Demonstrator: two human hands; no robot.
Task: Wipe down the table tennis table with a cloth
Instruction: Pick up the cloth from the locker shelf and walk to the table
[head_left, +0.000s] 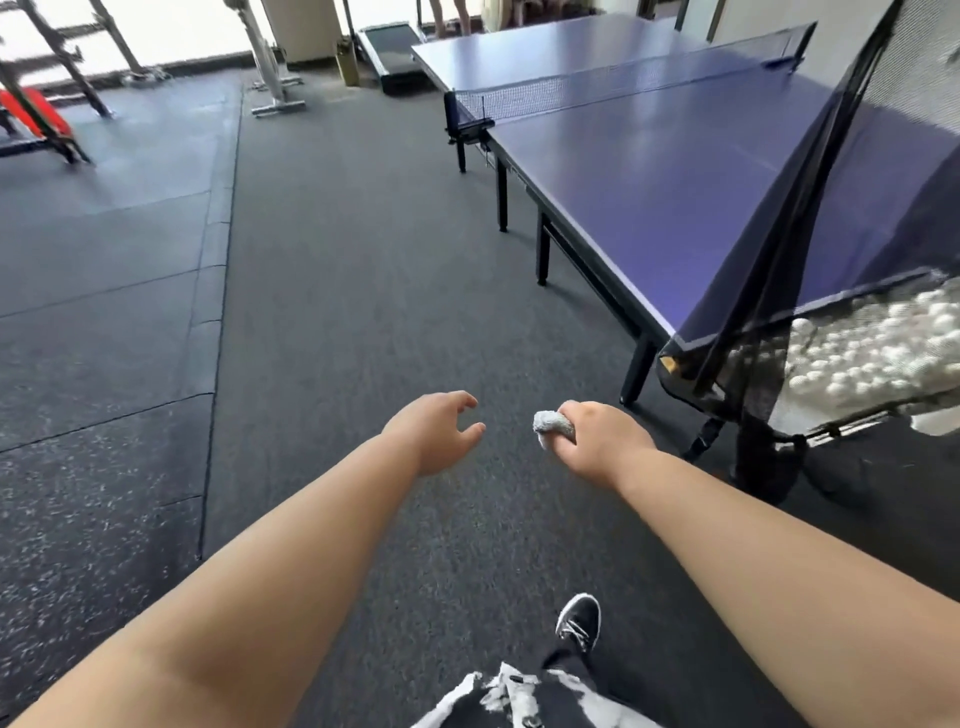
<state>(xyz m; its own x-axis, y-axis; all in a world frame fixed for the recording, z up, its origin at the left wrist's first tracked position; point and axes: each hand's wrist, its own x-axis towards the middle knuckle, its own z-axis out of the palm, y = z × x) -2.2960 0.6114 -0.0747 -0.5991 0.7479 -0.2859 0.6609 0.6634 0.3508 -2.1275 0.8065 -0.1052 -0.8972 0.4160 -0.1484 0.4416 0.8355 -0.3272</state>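
Head view: right grip (597, 441) pinches a grey cloth (551, 425), left grip (436, 431) spread; net catcher (748, 358) beside table (649, 171) holds white balls (872, 353).

Cloth (553, 423) mostly hidden inside the right hand (597, 441), table tennis table (649, 171) cut off by the right edge and partly veiled by black netting (818, 171), white balls (872, 353) blurred behind it

Table (649, 171) ahead right; ball basket (852, 353) at near end (net (597, 85) across middle).
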